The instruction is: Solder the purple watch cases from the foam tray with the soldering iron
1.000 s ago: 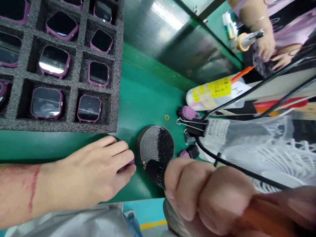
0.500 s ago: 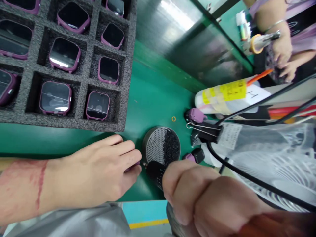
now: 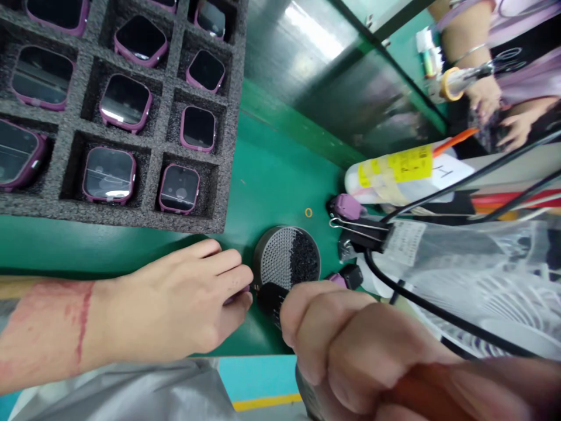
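Note:
My left hand (image 3: 188, 301) is closed on a small purple piece (image 3: 239, 294), probably a watch case, of which only a sliver shows between fingers and thumb. My right hand (image 3: 350, 336) grips a black electric screwdriver (image 3: 270, 301), its nose beside my left fingertips. Whether the bit touches the purple piece cannot be made out. Just behind the screwdriver stands a round grey tray (image 3: 275, 255) with a perforated plate, its right half covered in small black screws (image 3: 305, 257). Purple watch faces (image 3: 179, 188) sit in the foam tray (image 3: 193, 224) beyond my left hand.
Purple watch parts (image 3: 346, 206) lie right of the screws, near a binder clip (image 3: 363, 233) and black cables (image 3: 438, 304). A white bottle (image 3: 390, 169) with a yellow label lies behind. Clear plastic bags (image 3: 482, 251) fill the right. Across the partition, another person's hands (image 3: 486, 96) work.
The screwdriver and my right hand have shifted slightly left, closer to my left fingertips. My left hand keeps its hold. The foam tray appears a little further right as the view moves.

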Tool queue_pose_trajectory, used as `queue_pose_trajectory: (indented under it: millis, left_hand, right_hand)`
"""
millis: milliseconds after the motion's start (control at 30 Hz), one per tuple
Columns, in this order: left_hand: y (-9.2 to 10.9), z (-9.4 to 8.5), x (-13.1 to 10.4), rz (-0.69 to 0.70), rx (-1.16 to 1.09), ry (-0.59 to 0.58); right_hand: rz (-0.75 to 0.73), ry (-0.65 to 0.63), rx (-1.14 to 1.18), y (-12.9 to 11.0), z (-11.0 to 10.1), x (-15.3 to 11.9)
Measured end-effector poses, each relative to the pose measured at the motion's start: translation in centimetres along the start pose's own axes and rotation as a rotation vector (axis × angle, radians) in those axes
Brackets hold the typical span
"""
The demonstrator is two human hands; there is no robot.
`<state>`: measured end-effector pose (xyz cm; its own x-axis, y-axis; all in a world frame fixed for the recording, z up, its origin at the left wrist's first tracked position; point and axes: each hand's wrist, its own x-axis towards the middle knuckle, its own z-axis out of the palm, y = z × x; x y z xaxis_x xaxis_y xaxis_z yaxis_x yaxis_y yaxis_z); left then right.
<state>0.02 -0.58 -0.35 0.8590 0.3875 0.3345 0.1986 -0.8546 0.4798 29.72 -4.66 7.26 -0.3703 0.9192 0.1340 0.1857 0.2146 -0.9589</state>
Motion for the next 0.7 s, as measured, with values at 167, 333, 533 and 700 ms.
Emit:
queue_pose_trajectory:
  millis: [167, 333, 533, 700]
  left_hand:
    - [0.2, -0.5, -0.2, 0.042, 0.016, -0.122]
    - [0.3, -1.2, -0.5, 0.092, -0.005, -0.088]
    - [0.6, -0.2, -1.0, -0.015, -0.023, 0.008]
    - [0.5, 0.1, -1.1, -0.016, 0.021, 0.005]
  right_hand:
    - [-0.127, 0.603, 0.261, 0.0, 4.1, -0.6]
    - [-0.248, 0.662, 0.241, 1.6, 5.1, 1.6]
    - [-0.181, 0.577, 0.273, 1.8, 4.2, 1.8]
    - [-0.165, 0.559, 0.262, 1.9, 4.2, 1.6]
